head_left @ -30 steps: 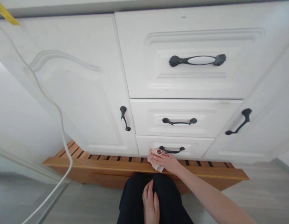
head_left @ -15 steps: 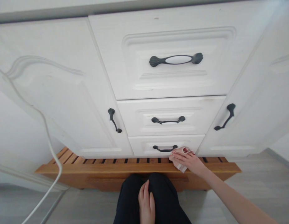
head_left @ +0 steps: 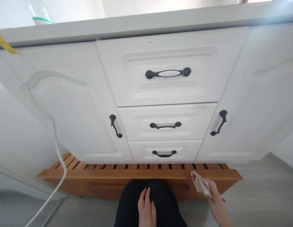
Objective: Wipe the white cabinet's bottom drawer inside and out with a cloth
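My right hand [head_left: 216, 195] is closed on a pale pink cloth [head_left: 201, 185], held just in front of the wooden slatted bench [head_left: 141, 172] at its right part. Folds of the cloth stick out past the fingers towards the bench edge. My left hand [head_left: 146, 206] rests on my lap between the dark trouser legs, its fingers stretched out and nothing in it. Ahead stands a white cabinet with three drawers; the lowest drawer [head_left: 184, 153] has a black handle [head_left: 164, 154] and lies just above the bench slats.
A white cable [head_left: 57, 145] hangs down on the left. Cabinet doors with black handles [head_left: 219, 123] flank the drawers. Along the top runs a grey-white countertop edge [head_left: 146, 23], with a clear container with a green band [head_left: 42, 20] at the left. Yellow tape [head_left: 6, 44] sticks near the corner.
My right hand has drawn the cloth back from the lowest drawer's right side towards me and to the right. The view has tilted up, showing the countertop. My left hand stays on my lap.
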Motion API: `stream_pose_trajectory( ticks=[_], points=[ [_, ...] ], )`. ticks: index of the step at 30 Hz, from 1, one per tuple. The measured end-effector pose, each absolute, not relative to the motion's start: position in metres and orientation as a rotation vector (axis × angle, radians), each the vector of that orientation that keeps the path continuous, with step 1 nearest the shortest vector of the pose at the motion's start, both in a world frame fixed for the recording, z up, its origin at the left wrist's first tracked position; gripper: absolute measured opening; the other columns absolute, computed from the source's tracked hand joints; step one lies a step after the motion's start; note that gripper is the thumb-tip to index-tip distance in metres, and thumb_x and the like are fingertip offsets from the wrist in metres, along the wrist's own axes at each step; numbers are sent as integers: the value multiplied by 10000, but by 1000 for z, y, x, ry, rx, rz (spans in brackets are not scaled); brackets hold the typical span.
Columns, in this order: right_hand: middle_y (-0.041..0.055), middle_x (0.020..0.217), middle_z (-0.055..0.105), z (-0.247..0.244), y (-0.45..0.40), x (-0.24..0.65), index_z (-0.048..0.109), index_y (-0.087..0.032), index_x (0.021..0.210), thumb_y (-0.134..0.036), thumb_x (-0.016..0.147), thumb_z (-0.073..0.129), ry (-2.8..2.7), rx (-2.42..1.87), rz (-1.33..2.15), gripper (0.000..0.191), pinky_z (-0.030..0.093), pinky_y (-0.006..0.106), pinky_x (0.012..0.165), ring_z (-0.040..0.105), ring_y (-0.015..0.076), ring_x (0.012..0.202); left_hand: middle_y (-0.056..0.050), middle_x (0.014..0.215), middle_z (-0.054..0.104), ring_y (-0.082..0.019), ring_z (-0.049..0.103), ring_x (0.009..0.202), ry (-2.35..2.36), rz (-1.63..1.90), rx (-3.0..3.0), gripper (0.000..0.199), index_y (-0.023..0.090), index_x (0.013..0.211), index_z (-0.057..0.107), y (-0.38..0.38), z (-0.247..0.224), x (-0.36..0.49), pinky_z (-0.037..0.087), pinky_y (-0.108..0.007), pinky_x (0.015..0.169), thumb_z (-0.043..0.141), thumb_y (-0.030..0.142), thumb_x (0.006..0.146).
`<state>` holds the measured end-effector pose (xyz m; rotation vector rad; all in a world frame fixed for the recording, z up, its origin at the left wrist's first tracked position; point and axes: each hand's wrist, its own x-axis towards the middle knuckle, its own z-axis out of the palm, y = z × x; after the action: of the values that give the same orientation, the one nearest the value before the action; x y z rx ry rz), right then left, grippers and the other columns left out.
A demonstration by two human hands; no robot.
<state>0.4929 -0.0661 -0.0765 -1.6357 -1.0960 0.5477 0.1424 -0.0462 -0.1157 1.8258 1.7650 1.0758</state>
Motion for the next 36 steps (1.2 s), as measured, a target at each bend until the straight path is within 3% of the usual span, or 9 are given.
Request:
stream_pose_trajectory(
  ticks=[3,6,11,14,17,23,28,32,36],
  points=[
    [91,1182,743,-85,-108,469,700,-251,1179,-608,699,723,-589,-1663,762,598,368,584,1192,546,409,1324,-168,1453,554,-309,523,1365,1666,1047,1950,481,205,1383,614,-61,-93,162,440,-547,1156,410,216,947],
    [74,1280,715,-57,-132,438,627,-264,1305,-637,680,784,-348,-1510,974,745,425,507,1166,534,356,1367,-162,1508,507,-308,464,1422,1484,1050,1957,511,208,1381,615,-77,-67,186,399,-536,1189,474,210,891],
    [129,1255,728,23,-131,403,676,-235,1277,-710,668,779,-262,-1210,1250,779,487,517,1090,594,359,1305,-141,1499,541,-289,491,1409,1089,928,1495,517,193,1373,597,-92,-25,225,389,-467,1208,517,450,931],
    [141,1231,735,46,-126,396,717,-224,1212,-743,654,773,-312,-1190,1320,764,448,520,1127,582,355,1318,-144,1490,558,-311,509,1395,892,905,1234,651,193,1411,546,-94,-3,237,415,-448,1187,530,603,906],
    [144,1303,700,47,-124,393,717,-220,1209,-776,658,748,-421,-1282,1332,783,373,508,1191,541,343,1365,-161,1480,541,-332,506,1381,920,1025,1297,732,186,1425,519,-92,11,236,416,-470,1180,623,607,835],
    [114,1510,551,37,-128,385,630,-249,1365,-677,769,707,-823,-1483,1054,738,181,447,1279,362,299,1506,-192,1449,489,-302,582,1240,1188,1016,1252,740,180,1449,489,-99,25,224,545,-424,1005,663,491,800],
    [126,1503,554,51,-134,373,587,-267,1417,-513,744,778,-964,-1406,1065,741,318,488,1230,479,344,1423,-175,1587,408,-334,429,1456,906,1036,1186,940,176,1530,380,-102,37,245,448,-397,1151,728,474,709],
    [132,1427,622,81,-141,380,662,-292,1334,-461,644,853,-916,-1351,1156,735,400,517,1176,545,365,1362,-147,1587,449,-289,393,1494,776,1001,976,783,175,1483,458,-96,55,258,323,-403,1242,694,399,771],
    [111,1455,605,98,-155,408,749,-300,1203,-546,597,860,-906,-1334,1112,664,373,510,1194,455,380,1439,-118,1368,667,-315,591,1314,623,847,656,568,207,1305,639,-93,78,262,419,-467,1161,697,367,764]
  ],
)
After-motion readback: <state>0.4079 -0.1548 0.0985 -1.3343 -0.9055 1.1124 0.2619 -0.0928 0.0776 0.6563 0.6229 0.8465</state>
